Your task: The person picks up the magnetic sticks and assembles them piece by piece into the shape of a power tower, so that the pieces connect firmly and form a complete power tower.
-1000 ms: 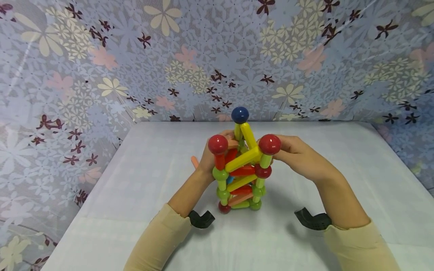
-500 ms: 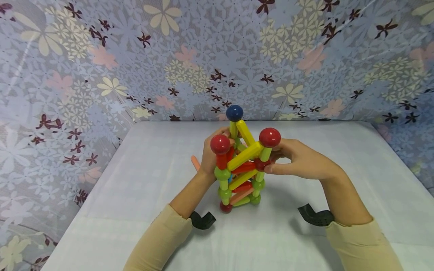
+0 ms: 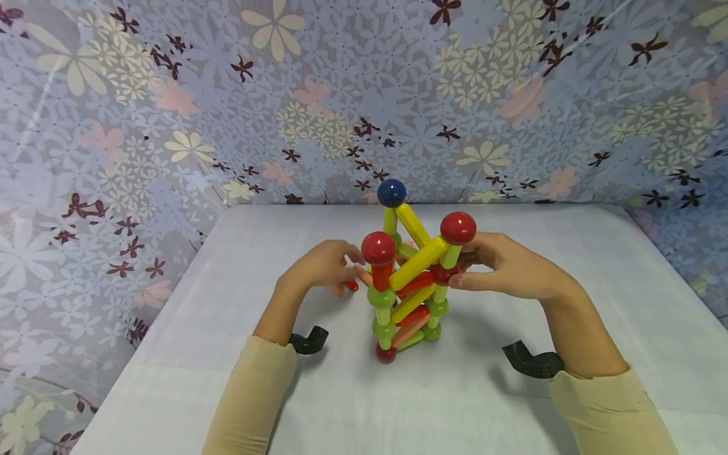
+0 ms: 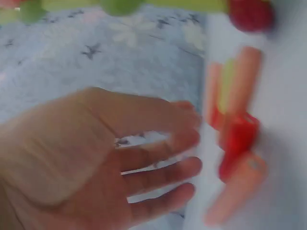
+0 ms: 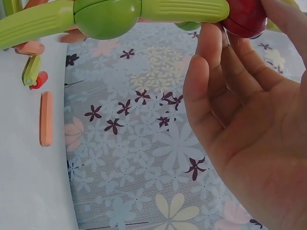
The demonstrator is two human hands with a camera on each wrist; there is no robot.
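Note:
A tower of coloured rods and balls stands in the middle of the table, with a yellow rod [image 3: 418,262] slanting across its upper front. Two red balls and a blue ball [image 3: 392,193] top its columns. My right hand [image 3: 509,265] pinches a lower red ball [image 5: 245,17] on the right column between thumb and fingers. To the left of the tower, my left hand [image 3: 321,264] is off it, its fingers extended and holding nothing in the left wrist view. Close by those fingertips lie loose rods, among them a red rod [image 4: 240,136] and an orange rod [image 4: 237,189].
A white cloth covers the table [image 3: 199,354]. Behind it hangs a flowered fabric backdrop [image 3: 341,95]. More loose pieces lie beyond the tower, including an orange rod [image 5: 46,119] and a green rod [image 5: 31,70]. A black wrist mount [image 3: 531,361] juts from the right sleeve.
My left hand has let go of the tower's left side and moved left, uncovering a red rod. My right thumb has come round the red ball. The tower has turned and shifted slightly.

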